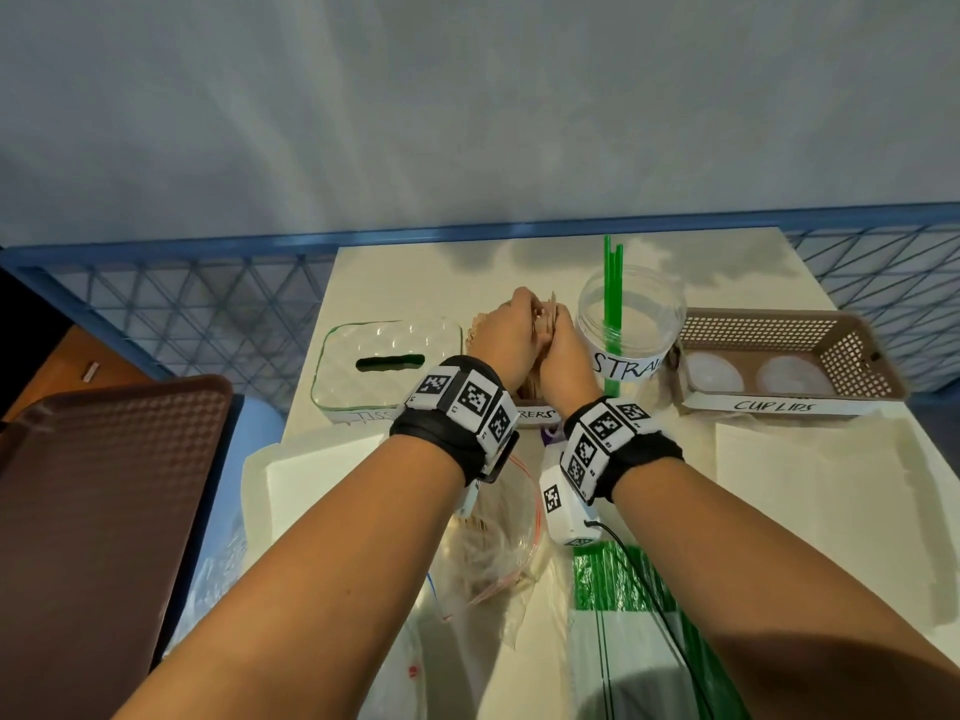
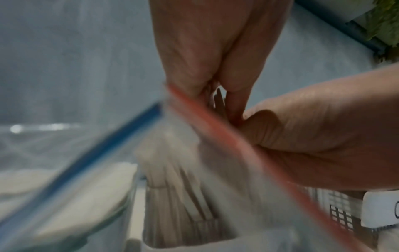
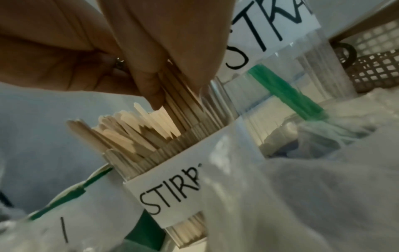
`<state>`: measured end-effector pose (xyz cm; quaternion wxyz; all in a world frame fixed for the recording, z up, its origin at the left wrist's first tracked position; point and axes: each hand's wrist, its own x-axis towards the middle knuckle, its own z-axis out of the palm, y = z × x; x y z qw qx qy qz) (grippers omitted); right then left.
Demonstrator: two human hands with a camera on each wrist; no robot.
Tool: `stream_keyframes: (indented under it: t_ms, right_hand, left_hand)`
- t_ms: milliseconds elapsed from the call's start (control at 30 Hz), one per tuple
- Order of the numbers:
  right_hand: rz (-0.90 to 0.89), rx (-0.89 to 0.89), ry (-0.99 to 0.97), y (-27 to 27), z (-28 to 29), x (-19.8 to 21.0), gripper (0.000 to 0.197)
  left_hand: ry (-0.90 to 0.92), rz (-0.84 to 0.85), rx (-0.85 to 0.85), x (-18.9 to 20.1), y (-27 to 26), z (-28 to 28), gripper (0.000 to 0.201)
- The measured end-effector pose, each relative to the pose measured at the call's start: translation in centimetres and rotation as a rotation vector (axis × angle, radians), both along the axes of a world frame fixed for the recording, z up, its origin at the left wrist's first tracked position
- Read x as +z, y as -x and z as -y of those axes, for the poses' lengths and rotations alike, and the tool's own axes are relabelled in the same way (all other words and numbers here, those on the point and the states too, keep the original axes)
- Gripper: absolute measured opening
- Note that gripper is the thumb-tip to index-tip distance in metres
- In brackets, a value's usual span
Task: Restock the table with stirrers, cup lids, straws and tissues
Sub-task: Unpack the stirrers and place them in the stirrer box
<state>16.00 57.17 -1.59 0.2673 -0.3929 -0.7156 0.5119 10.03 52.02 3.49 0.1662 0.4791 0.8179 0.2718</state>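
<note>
on the pale surface point(image 1: 769, 283) stand, left to right, a clear tissue box point(image 1: 387, 363), the stirrer holder point(image 3: 172, 185) labelled "stirr…", a clear straw jar point(image 1: 631, 324) with a few green straws point(image 1: 610, 304), and a brown mesh basket point(image 1: 789, 356) holding two cup lids point(image 1: 748, 376). nearer the person lie a zip bag point(image 1: 493, 543) with more stirrers in it, a pack of green straws point(image 1: 623, 579) and white tissue stacks point(image 1: 810, 491). a brown tray point(image 1: 98, 491) sits off to the left. the zip bag's blurred red and blue seal fills much of the left wrist view and hides the holder's mouth there.

both forearms reach straight forward, wrists close together, and the two hands meet over the holder. the left hand point(image 1: 506, 332) and right hand point(image 1: 563, 350) press together around a bundle of wooden stirrers point(image 3: 179, 88), fingers point(image 3: 151, 81) curled on the sticks; the right clearly grips them, the left seemingly does too, though it is partly hidden.

the bundle stands nearly upright, its lower ends down among the stirrers already packed in the holder, whose flat pale tips fan out at uneven heights.
</note>
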Motion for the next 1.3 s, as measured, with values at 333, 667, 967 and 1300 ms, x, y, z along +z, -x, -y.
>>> stream_keyframes:
  t_ms: [333, 667, 967, 1300]
  right_hand:
    - [0.043, 0.021, -0.173, -0.3, -0.2, -0.8, 0.032]
    - [0.032, 0.016, -0.187, -1.0, 0.6, 0.5, 0.057]
    - [-0.176, -0.058, -0.300, -3.1, 4.3, 5.0, 0.036]
    - [0.509, 0.421, -0.098, -4.4, 13.3, 0.0, 0.023]
  left_hand:
    - [0.151, -0.105, -0.107, -0.3, 0.1, 0.2, 0.041]
    - [0.180, -0.074, -0.103, 1.4, 0.3, 1.6, 0.061]
    - [0.145, -0.137, 0.042, 4.8, 1.3, 6.4, 0.055]
    - [0.580, -0.064, 0.180, -1.6, 0.5, 13.6, 0.061]
